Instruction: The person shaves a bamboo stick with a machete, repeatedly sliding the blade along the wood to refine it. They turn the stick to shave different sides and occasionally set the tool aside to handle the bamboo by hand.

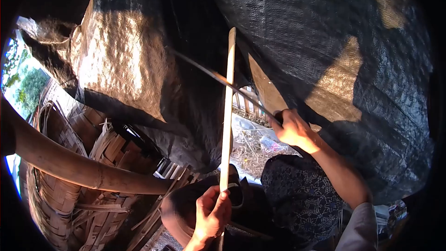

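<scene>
Before a dark tarp (288,18), a long pale strip (226,135) is crossed by a thin blade (251,98).
The strip is gripped near its lower end by the closed left hand (211,214); the blade is held by the closed right hand (292,131). Whether they touch cannot be told. The strip is best kept steady, the blade angle even and shallow, and the fingers well clear of the edge.

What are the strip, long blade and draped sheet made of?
Strip: likely split bamboo, smooth; pale, straight, slender.
Blade: probably steel, dull; dark, thin, rigid-looking.
Sheet: seems woven plastic tarp, semi-gloss; fine gridded texture, creases, sheen.
</scene>
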Demonstrator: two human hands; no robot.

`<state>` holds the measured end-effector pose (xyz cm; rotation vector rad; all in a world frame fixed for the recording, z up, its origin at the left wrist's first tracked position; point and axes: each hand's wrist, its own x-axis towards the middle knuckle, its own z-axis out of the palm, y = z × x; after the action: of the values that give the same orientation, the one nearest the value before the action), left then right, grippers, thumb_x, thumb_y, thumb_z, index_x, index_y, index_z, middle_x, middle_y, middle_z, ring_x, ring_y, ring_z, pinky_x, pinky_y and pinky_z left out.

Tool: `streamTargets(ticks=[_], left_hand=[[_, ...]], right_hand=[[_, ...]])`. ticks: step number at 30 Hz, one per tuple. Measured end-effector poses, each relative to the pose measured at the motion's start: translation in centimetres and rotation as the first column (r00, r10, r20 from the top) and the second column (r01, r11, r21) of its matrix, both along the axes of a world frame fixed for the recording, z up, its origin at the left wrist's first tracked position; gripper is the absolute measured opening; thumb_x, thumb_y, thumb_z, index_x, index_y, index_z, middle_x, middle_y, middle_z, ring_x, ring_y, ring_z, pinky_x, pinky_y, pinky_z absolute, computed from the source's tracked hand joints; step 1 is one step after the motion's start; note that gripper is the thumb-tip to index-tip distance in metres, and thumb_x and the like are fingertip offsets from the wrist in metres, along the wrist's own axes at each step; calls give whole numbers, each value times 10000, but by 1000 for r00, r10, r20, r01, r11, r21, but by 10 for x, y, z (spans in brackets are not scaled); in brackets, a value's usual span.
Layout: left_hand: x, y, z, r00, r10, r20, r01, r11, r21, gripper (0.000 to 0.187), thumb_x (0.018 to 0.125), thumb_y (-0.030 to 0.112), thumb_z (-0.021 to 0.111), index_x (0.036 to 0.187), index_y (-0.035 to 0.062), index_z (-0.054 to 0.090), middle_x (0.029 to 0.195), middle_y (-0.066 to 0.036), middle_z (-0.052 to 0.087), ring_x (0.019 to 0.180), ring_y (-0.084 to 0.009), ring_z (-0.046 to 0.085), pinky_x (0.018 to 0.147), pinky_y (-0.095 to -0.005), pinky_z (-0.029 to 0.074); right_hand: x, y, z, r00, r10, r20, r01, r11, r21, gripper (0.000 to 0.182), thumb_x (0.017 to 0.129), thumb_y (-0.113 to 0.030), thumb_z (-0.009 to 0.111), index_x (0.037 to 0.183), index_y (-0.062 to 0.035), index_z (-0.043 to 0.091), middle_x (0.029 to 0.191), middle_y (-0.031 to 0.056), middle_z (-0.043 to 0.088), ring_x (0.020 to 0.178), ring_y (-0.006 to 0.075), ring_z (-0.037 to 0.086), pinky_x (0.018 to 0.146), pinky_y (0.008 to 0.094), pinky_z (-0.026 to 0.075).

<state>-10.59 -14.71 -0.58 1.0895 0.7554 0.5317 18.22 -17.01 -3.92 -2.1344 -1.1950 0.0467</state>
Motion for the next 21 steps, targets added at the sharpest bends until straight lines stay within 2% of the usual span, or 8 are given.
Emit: streamTargets(ticks=[3,4,6,8,12,14,16,21], left_hand=[[4,-1,2,1000,7,-6,-7,1000,-16,207,909,191,524,936,-13,502,543,22,464,405,-36,391,385,-165,278],[4,-2,1,1000,-4,-10,4,1000,-17,208,908,193,525,933,-13,502,544,23,464,406,-35,390,386,-165,279],[6,-3,-1,1000,0,-20,0,1000,4,210,907,197,528,926,-11,502,549,25,464,412,-32,393,387,-164,282],[5,-3,-4,1000,-2,-27,3,1000,29,213,905,200,532,920,-10,502,554,27,464,418,-30,395,388,-164,284],[6,-3,-6,1000,15,-26,-14,999,37,208,903,203,536,906,-2,503,559,31,458,431,-30,402,385,-165,292],[7,-4,-4,999,32,-42,-32,999,-4,188,902,187,535,906,2,505,563,32,458,429,-29,397,383,-166,293],[6,-4,-5,999,33,-7,-33,998,-45,179,902,180,534,913,3,508,568,32,461,427,-28,392,380,-168,289],[8,-2,-13,996,46,-79,-55,993,-109,178,909,177,522,924,0,511,584,32,462,424,-30,387,382,-166,279]], right_hand=[[-10,-7,15,956,293,31,-294,955,33,218,685,-160,647,841,-8,653,763,251,592,712,387,594,654,417,484],[-18,-11,39,937,347,34,-340,931,-130,231,637,-164,642,839,-58,672,772,208,614,748,357,604,690,403,488],[-9,-9,33,883,388,262,-385,921,-65,257,611,-187,644,846,-88,678,751,163,633,756,332,615,711,398,494],[-4,-5,31,931,255,262,-241,967,-86,266,601,-197,648,847,-102,680,703,152,632,725,320,623,707,416,499],[6,11,21,978,-70,-195,47,992,-121,255,729,-225,620,814,15,636,700,221,613,694,352,622,660,403,498],[0,3,31,958,-36,-283,-13,986,-167,294,783,-226,587,762,67,601,696,242,603,683,371,617,634,404,488],[-10,-6,26,991,79,-111,-84,996,-36,284,776,-221,593,755,62,604,676,239,597,684,364,619,629,419,479],[-16,-7,40,863,499,81,-430,808,-403,348,608,-252,653,940,-149,673,790,137,647,771,276,633,706,359,499]])
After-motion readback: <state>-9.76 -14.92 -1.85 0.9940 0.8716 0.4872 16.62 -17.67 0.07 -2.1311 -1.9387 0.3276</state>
